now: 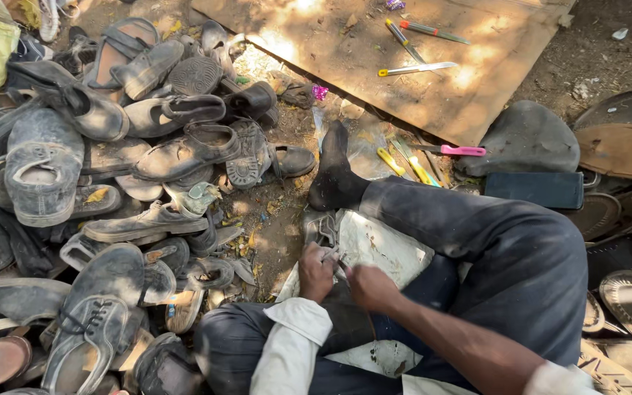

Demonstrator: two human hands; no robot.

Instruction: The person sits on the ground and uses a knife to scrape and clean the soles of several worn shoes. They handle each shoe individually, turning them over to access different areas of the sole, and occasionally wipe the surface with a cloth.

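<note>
I sit on the ground with a worn grey shoe (pixel 323 230) resting on a pale sheet (pixel 382 245) across my lap. My left hand (pixel 314 274) is closed on the shoe's heel end. Right beside it, my right hand (pixel 369 287) is closed around a small thin tool that is mostly hidden by the fingers. The two hands almost touch over the shoe. My right leg in dark trousers (pixel 491 249) stretches forward, ending in a black sock (pixel 334 175).
A big heap of old dusty shoes and sandals (pixel 111 168) fills the left. A wooden board (pixel 404 51) ahead carries knives and files (pixel 411 69). More handled tools (pixel 422 162) lie by my foot. Loose soles (pixel 623 146) and a dark slab (pixel 535 189) lie at right.
</note>
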